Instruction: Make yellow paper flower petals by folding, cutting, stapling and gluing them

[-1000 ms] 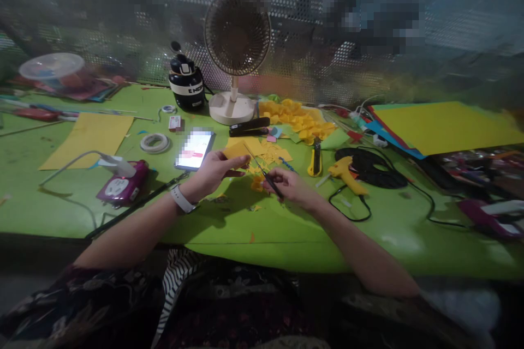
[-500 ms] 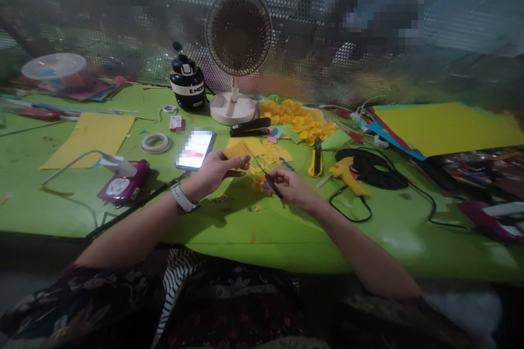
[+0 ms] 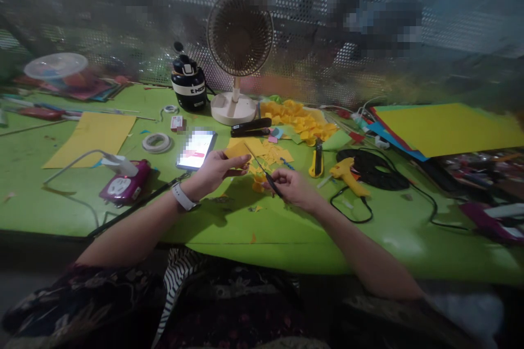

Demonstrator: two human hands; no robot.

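Yellow paper piece sat pinched between the thumb and fingers of the left hand, raised just above the middle of the desk. This was as it had been half a second before; only the view had drifted slightly.

At the far left lay a yellow sheet, then a purple power strip, a tape roll and a lit phone just beyond the left hand. The right hand had its fingers closed round the scissors, tips at the paper's edge; whether the blades were apart could not be told. Further right, a yellow knife and a glue gun with looped cord crowded the desk. Bare green surface lay between the hands and the front edge.
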